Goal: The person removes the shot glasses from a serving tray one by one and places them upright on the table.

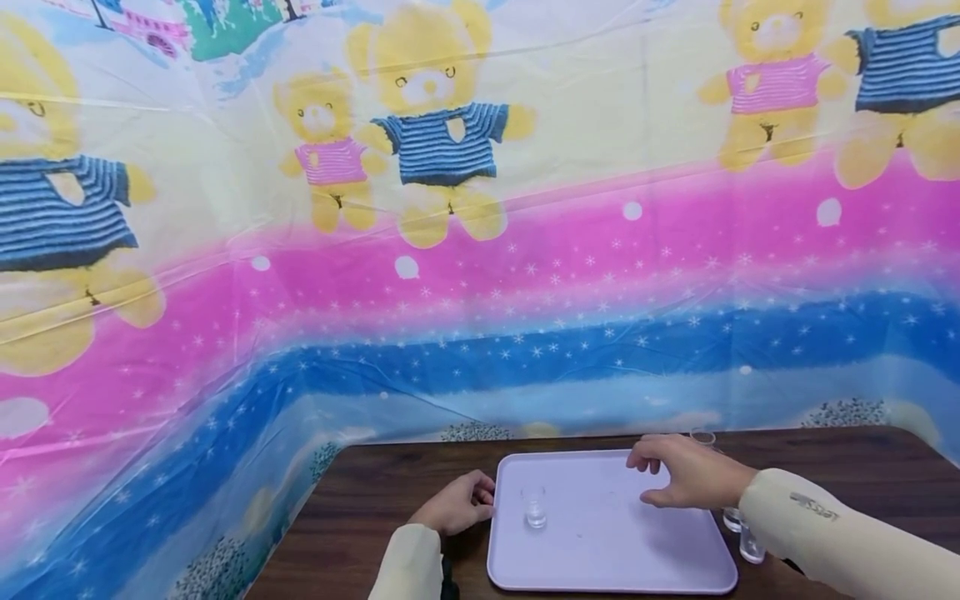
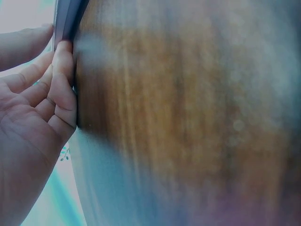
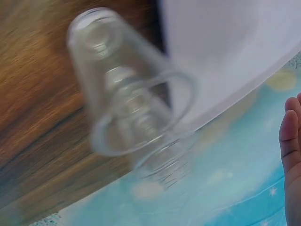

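A pale lilac tray lies on the dark wooden table. My left hand is at its left edge, and in the left wrist view the thumb and fingers pinch the rim. One small clear glass stands on the left part of the tray. Above the tray's back right part is my right hand, thumb and fingers spread apart with nothing between them. Just right of the tray stand several clear glasses, partly hidden by the right forearm; a glass looms large and blurred in the right wrist view.
The brown wood-grain table reaches past the tray on both sides. Behind it hangs a printed sheet with bears and snowflakes, close along the table's back edge. A clear rim shows behind the right hand.
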A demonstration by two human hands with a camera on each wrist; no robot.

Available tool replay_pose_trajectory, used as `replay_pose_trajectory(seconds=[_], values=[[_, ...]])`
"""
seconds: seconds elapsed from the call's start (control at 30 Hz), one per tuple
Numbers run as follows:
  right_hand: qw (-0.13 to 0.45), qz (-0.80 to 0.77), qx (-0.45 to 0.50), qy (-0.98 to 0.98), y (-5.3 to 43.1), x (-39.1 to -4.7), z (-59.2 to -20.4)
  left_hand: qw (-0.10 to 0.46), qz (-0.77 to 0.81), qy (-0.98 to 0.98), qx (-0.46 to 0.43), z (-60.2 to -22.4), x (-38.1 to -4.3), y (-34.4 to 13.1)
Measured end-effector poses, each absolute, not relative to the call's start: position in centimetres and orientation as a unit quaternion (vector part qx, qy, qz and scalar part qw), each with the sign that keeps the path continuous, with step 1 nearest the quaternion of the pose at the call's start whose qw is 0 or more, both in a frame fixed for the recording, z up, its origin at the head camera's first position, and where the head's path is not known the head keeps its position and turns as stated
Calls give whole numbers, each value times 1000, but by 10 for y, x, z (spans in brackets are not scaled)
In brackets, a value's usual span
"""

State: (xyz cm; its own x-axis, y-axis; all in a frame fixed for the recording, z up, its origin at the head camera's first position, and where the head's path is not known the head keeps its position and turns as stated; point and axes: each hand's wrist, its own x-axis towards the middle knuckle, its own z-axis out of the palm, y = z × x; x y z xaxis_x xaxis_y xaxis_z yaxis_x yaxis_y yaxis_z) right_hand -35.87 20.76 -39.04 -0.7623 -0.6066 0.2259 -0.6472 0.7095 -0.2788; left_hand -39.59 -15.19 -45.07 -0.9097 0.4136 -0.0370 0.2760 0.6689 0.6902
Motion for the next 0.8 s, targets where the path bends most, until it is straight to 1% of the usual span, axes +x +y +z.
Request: replay_pose_trajectory(seconds=[0.37,0.47,0.67,0.8], values=[[85,187,386,-899,152,-364,-391,99,355,911,184,-453,-398,-155],[75,194,382,-901,135,-366,-393,101,357,910,184,-453,-398,-155],[34,215,372,-902,111,-367,-398,102,360,909,184,-453,-396,-155],[27,225,371,-901,101,-369,-401,101,361,909,180,-453,-397,-153]])
